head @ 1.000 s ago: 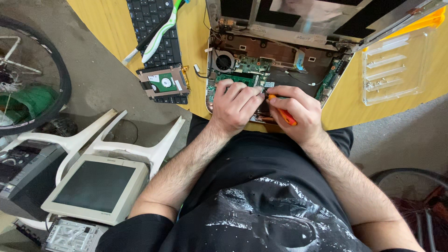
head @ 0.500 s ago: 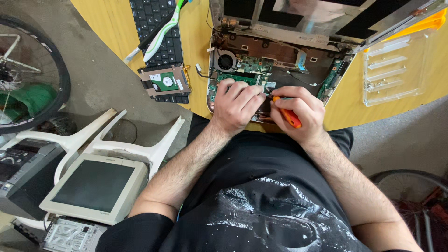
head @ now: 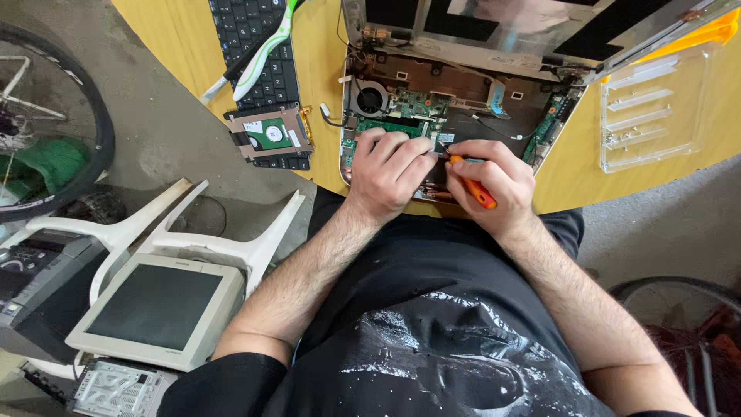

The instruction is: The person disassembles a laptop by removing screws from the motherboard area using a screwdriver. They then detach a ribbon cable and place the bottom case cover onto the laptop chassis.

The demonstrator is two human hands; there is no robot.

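Lying opened on the yellow table [head: 571, 181], directly ahead of the person's torso: one dismantled laptop [head: 455, 108], base cover off, circuit board and round cooling fan [head: 371, 98] exposed, fan at the laptop's upper left corner.

Right hand [head: 494, 185]: fingers closed around an orange-handled screwdriver [head: 472, 184], its tip directed into the near edge of the laptop's interior; the tip itself is hidden between the hands.

Left hand [head: 390, 170]: resting on the laptop's near left portion, fingers curled down against the board just beside the right hand; whether it pinches anything cannot be told.

Left of the laptop, on the table: a bare hard drive [head: 270, 135] in a metal bracket, lying on the lower end of a black keyboard [head: 251, 38]; a white and green toothbrush [head: 258, 50] laid across that keyboard.

Right of the laptop: a clear plastic tray [head: 656, 108] with ribbed compartments.

Further left of the laptop, on the floor: white chair frame [head: 224, 243], a beige monitor [head: 158, 309], a bicycle wheel [head: 85, 123].
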